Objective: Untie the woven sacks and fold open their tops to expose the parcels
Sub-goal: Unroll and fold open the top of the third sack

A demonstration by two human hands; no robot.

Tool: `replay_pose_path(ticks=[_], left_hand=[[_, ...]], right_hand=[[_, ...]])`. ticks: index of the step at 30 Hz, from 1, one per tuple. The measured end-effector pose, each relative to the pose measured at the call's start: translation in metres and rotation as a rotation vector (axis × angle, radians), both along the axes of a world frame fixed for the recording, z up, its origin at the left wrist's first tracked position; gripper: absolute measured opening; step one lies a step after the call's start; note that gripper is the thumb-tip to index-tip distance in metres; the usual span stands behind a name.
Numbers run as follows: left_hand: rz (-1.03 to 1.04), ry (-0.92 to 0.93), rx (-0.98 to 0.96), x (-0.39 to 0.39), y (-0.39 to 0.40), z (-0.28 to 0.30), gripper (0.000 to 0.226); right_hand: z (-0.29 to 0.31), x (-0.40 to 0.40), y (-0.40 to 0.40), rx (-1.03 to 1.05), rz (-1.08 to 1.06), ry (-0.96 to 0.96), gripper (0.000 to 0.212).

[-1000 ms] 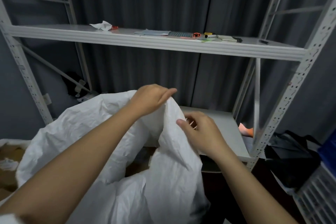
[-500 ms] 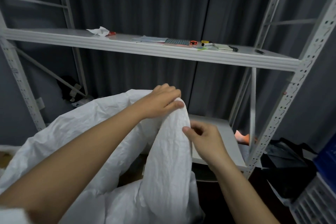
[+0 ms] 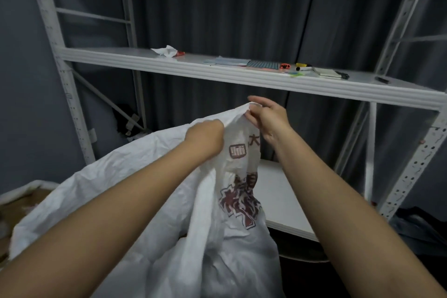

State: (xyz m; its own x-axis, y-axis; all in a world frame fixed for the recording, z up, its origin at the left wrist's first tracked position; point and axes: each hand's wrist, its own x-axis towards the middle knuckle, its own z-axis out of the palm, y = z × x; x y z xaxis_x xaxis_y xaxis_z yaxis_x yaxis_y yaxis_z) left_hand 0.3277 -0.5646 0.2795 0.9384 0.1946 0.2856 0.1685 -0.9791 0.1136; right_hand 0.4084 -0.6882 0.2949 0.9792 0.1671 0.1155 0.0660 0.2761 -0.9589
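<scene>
A large white woven sack (image 3: 135, 176) fills the lower middle of the view, its top drawn up toward the shelf. Dark red print shows on the raised fabric. My right hand (image 3: 268, 118) pinches the sack's top edge at its highest point, index finger sticking out. My left hand (image 3: 205, 138) grips the bunched fabric just below and to the left. No tie and no parcels are visible; the sack's inside is hidden by folds.
A grey metal rack stands ahead. Its middle shelf (image 3: 217, 74) carries crumpled paper (image 3: 165, 51), a notepad and pens. A lower shelf board (image 3: 285, 201) lies behind the sack. A second sack's rim (image 3: 26, 189) is at the left. A dark bag (image 3: 416, 227) is at the right.
Both hands have lifted the sack's top higher. My right hand moved up to the top edge, my left hand now sits below it, and the printed side of the fabric has turned into view.
</scene>
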Motion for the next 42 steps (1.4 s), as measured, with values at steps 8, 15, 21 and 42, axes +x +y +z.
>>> replay_pose_path(ticks=[8, 15, 21, 42], left_hand=[[-0.318, 0.124, -0.111, 0.050, 0.038, 0.044, 0.012], [-0.156, -0.046, -0.156, 0.066, 0.038, 0.051, 0.031], [-0.021, -0.246, 0.249, 0.067, 0.002, 0.009, 0.047], [-0.388, -0.492, 0.568, 0.095, 0.041, 0.027, 0.049]], right_hand=[[0.016, 0.042, -0.037, -1.424, -0.101, -1.200, 0.051], [0.040, 0.067, -0.027, -1.222, 0.138, -0.945, 0.020], [0.043, 0.093, -0.035, -0.902, 0.188, -0.684, 0.017], [0.068, 0.072, -0.051, -1.853, -0.030, -1.173, 0.034]])
